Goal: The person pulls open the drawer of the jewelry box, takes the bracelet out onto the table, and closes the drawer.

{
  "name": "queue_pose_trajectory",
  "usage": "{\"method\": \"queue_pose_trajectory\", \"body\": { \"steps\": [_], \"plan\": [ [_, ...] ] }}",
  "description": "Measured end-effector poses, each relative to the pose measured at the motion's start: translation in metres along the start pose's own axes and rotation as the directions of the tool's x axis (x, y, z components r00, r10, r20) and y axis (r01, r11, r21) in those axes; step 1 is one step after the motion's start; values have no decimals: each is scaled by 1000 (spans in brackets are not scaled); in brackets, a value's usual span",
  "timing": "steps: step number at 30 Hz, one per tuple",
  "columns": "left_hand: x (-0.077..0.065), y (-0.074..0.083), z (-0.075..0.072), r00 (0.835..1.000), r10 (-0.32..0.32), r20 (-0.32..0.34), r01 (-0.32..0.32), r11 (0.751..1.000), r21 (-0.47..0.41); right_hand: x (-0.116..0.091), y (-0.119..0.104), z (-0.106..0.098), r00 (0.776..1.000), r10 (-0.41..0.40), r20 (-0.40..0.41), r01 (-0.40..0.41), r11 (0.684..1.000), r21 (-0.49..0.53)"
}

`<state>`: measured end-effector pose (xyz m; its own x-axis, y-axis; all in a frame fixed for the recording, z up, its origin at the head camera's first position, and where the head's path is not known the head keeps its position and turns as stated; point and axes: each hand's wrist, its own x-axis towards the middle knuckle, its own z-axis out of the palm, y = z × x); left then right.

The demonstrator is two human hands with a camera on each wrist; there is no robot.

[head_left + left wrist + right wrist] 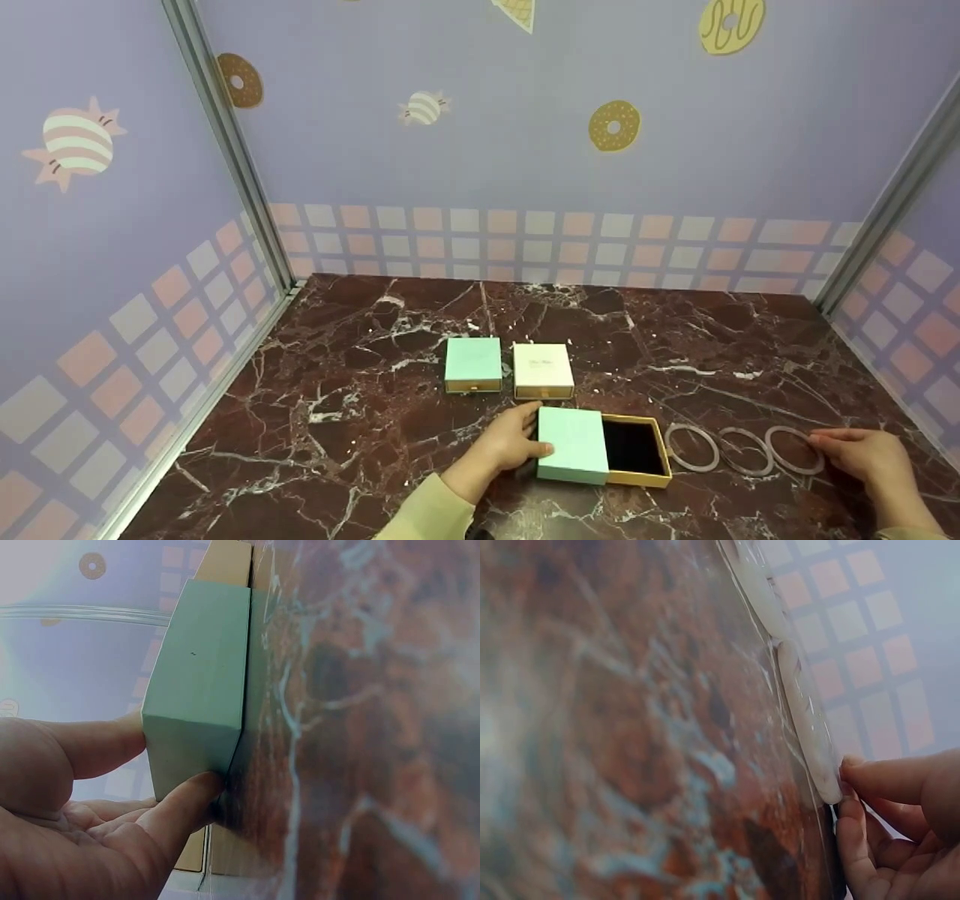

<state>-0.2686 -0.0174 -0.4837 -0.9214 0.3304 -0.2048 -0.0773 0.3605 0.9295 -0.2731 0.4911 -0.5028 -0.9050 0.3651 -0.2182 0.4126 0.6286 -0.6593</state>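
Observation:
A mint-green drawer box (572,442) lies near the front of the table, its gold-edged, black-lined drawer (637,478) pulled out to the right. My left hand (510,441) grips the closed end of the box, thumb on top and fingers along its side. To the right, three pale bangles lie in a row: a left one (697,468), a middle one (754,472) and a right one (801,470). My right hand (870,454) pinches the right bangle's outer edge between thumb and fingers. In the right wrist view that bangle (807,727) shows edge-on, close along the table surface.
Behind the drawer box stand two smaller boxes, one mint (473,360) and one cream (541,367), both closed. The dark red marbled table (360,420) carries small white specks. Lilac patterned panels (525,165) with metal corner posts enclose the back and sides.

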Motion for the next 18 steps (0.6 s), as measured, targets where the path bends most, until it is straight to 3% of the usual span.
{"method": "queue_pose_trajectory", "body": {
  "steps": [9, 18],
  "plan": [
    [1, 0, 0, 1000, 7, -5, -7, 1000, 13, 1, -1, -2, 999, -7, -34, 10, 996, 85],
    [0, 0, 0, 1000, 10, -1, -10, 1000, 10, 0, -2, -3, 998, 5, -58, 0, 996, 94]
  ]
}}
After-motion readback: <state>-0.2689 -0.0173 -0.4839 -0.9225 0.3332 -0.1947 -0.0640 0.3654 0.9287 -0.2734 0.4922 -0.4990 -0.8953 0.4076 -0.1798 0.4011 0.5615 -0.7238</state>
